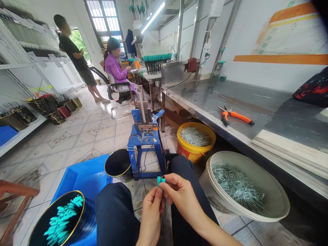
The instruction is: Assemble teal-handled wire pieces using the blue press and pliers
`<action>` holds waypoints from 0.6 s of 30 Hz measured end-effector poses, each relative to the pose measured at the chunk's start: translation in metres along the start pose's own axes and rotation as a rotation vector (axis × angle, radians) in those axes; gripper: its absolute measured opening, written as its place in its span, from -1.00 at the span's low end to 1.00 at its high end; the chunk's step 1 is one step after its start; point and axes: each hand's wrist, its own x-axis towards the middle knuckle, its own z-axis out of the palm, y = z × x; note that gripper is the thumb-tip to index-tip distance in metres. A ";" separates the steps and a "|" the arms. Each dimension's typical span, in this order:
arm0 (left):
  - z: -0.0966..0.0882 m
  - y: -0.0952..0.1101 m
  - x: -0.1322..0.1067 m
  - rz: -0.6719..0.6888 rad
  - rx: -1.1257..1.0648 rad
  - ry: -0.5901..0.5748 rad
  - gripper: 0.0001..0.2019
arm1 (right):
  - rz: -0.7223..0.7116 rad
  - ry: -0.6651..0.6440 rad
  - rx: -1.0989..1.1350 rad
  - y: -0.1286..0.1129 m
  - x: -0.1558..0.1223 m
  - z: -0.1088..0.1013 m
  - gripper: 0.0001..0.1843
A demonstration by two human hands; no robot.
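Left hand (152, 218) and right hand (183, 201) are held close together above dark trousers (115, 218), the fingers curled inward, and a small teal piece (161, 180) is pinched between them at the fingertips. It appears to be plastic, on a thin dark shaft, though its exact form is too small to be made out. At lower left, a black pot (88, 222) filled with teal-tipped stems (63, 218) is set in a blue crate (82, 177). At right, pale pins (238, 186) are heaped in a white tub (256, 167). Straight ahead, a blue bench machine (146, 136) is placed beside a yellow bucket (187, 152). Orange-handled shears (232, 115) are laid on a steel bench (256, 109). At upper left, a seated person (115, 68) and a standing person (74, 58) are seen.
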 end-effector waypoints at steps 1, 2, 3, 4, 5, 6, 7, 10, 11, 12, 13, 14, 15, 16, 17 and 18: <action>0.000 0.000 0.000 0.001 0.003 -0.004 -0.73 | 0.001 0.004 0.009 -0.001 0.001 0.000 -0.74; -0.001 0.000 0.000 0.003 0.008 -0.005 -0.72 | 0.012 0.003 0.021 -0.001 0.002 -0.001 -0.73; -0.002 -0.001 -0.001 0.003 0.017 -0.003 -0.72 | 0.031 -0.005 0.040 -0.002 0.004 -0.002 -0.72; -0.002 -0.001 -0.001 0.001 0.029 -0.002 -0.72 | 0.060 -0.016 0.070 -0.002 0.006 -0.003 -0.70; -0.003 -0.001 -0.002 -0.006 0.041 -0.003 -0.72 | 0.093 -0.024 0.110 -0.002 0.007 -0.004 -0.66; -0.003 -0.002 -0.003 -0.015 0.055 0.000 -0.72 | 0.115 -0.021 0.153 -0.002 0.008 -0.006 -0.60; -0.002 -0.003 -0.005 -0.023 0.076 0.006 -0.73 | 0.113 -0.011 0.181 -0.002 0.008 -0.007 -0.55; 0.001 -0.007 -0.010 0.017 0.213 0.045 -0.73 | 0.022 -0.007 0.120 0.003 0.009 -0.009 -0.60; 0.002 -0.008 -0.011 0.051 0.272 0.043 -0.74 | 0.022 -0.038 0.081 0.005 0.010 -0.010 -0.63; 0.002 -0.008 -0.011 0.085 0.328 0.016 -0.75 | 0.054 -0.072 0.078 0.008 0.013 -0.010 -0.64; 0.000 -0.007 -0.012 0.111 0.369 -0.021 -0.76 | 0.114 -0.090 0.133 0.012 0.017 -0.010 -0.63; -0.004 -0.005 -0.012 0.129 0.392 -0.050 -0.77 | 0.179 -0.082 0.240 0.015 0.022 -0.009 -0.60; -0.010 -0.002 -0.013 0.144 0.398 -0.047 -0.77 | 0.230 -0.054 0.372 0.019 0.028 -0.008 -0.58; -0.019 0.004 -0.013 0.163 0.382 0.009 -0.77 | 0.262 -0.020 0.490 0.023 0.033 -0.006 -0.57; -0.031 0.013 -0.014 0.194 0.337 0.117 -0.75 | 0.278 -0.001 0.559 0.027 0.038 -0.002 -0.59; -0.045 0.024 -0.014 0.247 0.262 0.262 -0.72 | 0.291 -0.015 0.560 0.032 0.043 0.003 -0.62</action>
